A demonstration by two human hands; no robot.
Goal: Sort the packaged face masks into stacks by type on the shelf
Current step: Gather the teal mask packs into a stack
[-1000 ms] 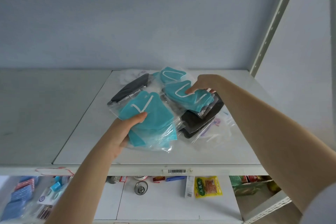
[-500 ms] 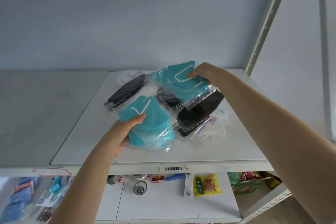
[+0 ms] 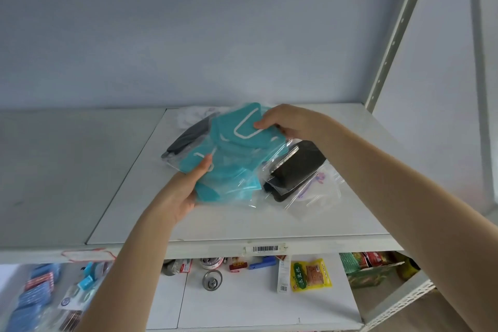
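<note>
Lower white shelf board (image 3: 242,304) carries yellow plastic snack packet (image 3: 310,275), narrow white cardboard box (image 3: 282,276) just left of it, round metal ring (image 3: 212,280). Green carton of red and green packets (image 3: 373,269) at right; flat blue packets (image 3: 32,296) far left. White barcode sticker (image 3: 265,248) above. Perforated grey metal upright (image 3: 396,35) against pale blue wall (image 3: 188,35).

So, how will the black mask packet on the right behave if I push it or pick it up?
Probably floppy: the black mask packet is soft cloth in a thin clear bag. Its glossy film would likely slide on the smooth shelf. Seemingly light: the right hand pinches a similar teal packet.
</note>
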